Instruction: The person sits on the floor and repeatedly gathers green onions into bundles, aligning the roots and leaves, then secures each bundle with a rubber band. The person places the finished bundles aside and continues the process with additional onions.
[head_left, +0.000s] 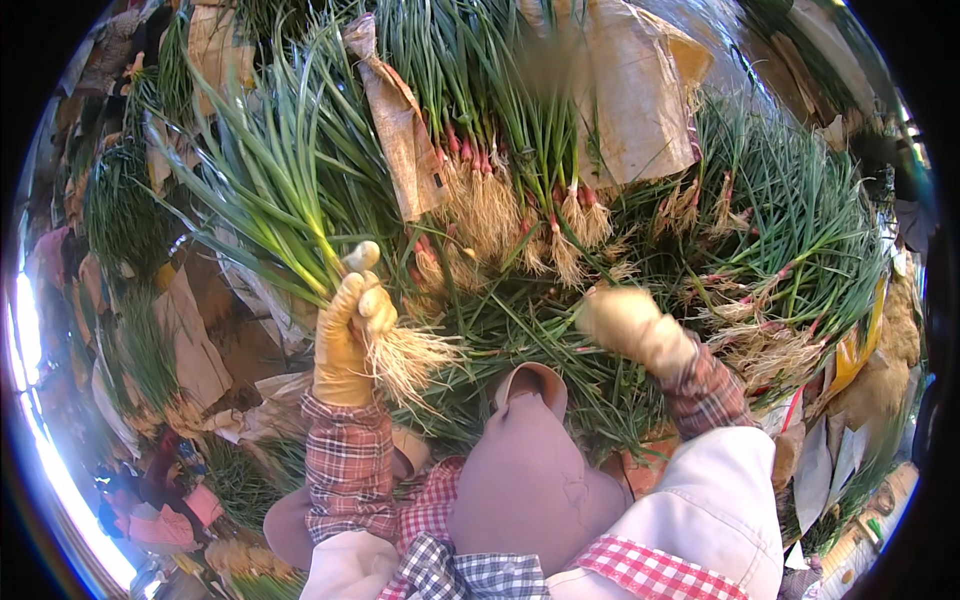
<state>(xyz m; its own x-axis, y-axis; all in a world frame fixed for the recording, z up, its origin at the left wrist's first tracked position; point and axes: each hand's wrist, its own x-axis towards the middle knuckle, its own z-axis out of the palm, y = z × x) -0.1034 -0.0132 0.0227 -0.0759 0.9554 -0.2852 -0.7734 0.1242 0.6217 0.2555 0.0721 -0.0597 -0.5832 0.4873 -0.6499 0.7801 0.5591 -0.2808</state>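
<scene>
My left hand (352, 315), in a yellow glove, is closed around a bunch of green onions (300, 232); their leaves fan out up and left, and pale roots hang to the right of the fist. To the right, my right hand (630, 319), gloved too, is blurred above loose green leaves (525, 330); whether its fingers hold anything cannot be seen. Beyond both hands lie more green onions with reddish bulbs and long roots (480, 202), partly under woven sacking (630, 97).
At the right is another heap of onions (795, 247) beside a yellow sack (855, 352). Further piles (127, 202) and sacking lie at the left. People in pink clothing (161, 525) are at the lower left. My shoe (532, 386) stands among the leaves.
</scene>
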